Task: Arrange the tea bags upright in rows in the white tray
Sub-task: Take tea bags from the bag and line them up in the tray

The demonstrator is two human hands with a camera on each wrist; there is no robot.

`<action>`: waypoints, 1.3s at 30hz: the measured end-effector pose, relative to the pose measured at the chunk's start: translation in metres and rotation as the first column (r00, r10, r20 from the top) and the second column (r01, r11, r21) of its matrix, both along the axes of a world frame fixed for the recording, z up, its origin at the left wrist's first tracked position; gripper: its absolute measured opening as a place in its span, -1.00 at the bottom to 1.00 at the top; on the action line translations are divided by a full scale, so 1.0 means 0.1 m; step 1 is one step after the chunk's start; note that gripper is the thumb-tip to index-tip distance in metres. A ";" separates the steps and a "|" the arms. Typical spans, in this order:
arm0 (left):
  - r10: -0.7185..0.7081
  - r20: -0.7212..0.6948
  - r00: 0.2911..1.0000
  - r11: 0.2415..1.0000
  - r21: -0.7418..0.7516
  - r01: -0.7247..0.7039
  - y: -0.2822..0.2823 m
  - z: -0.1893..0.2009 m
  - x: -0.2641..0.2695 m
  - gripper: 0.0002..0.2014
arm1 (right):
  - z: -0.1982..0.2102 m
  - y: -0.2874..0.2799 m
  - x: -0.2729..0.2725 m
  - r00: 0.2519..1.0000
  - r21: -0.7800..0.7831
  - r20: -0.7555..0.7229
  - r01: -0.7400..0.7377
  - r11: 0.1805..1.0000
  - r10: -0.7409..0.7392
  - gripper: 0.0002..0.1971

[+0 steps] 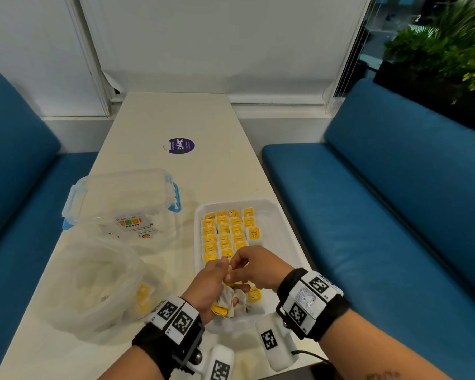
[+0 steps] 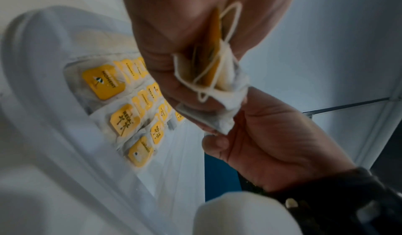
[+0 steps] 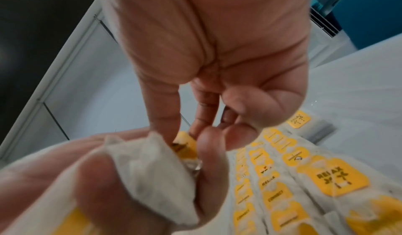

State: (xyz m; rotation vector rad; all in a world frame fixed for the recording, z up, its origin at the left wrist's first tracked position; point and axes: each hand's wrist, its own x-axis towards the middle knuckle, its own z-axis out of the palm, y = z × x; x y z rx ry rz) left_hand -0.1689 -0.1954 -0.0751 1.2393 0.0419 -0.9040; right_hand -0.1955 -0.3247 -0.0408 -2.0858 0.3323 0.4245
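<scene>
The white tray lies on the table with rows of upright tea bags, each with a yellow tag. Over the tray's near end my left hand grips a small bundle of tea bags. My right hand meets it from the right and pinches the yellow tag of one tea bag at the top of the bundle. In the left wrist view the bundle shows white pouches, strings and a yellow tag. In the right wrist view my right fingertips close on the yellow tag above the rows.
A clear lidded box with blue clips stands left of the tray. A clear plastic bag holding loose tea bags sits at the near left. A purple sticker is on the table. Blue benches flank both sides.
</scene>
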 end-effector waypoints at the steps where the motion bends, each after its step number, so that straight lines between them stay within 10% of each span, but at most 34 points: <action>1: -0.007 0.009 1.000 1.000 0.015 0.007 0.00 -0.01 0.00 -0.70 | 0.00 0.01 0.00 1.000 0.010 -0.023 0.003 1.000 -0.003 -0.84; 29: 0.219 0.077 0.973 0.975 -0.045 -0.216 -0.07 -0.06 0.13 -0.79 | 0.11 0.01 0.09 0.975 0.207 -0.194 0.149 0.967 -0.108 -0.81; 39: 0.115 0.099 0.988 0.990 -0.094 -0.105 -0.15 -0.10 0.21 -0.83 | 0.15 -0.18 0.29 0.956 0.150 0.113 0.254 0.955 -0.272 -0.87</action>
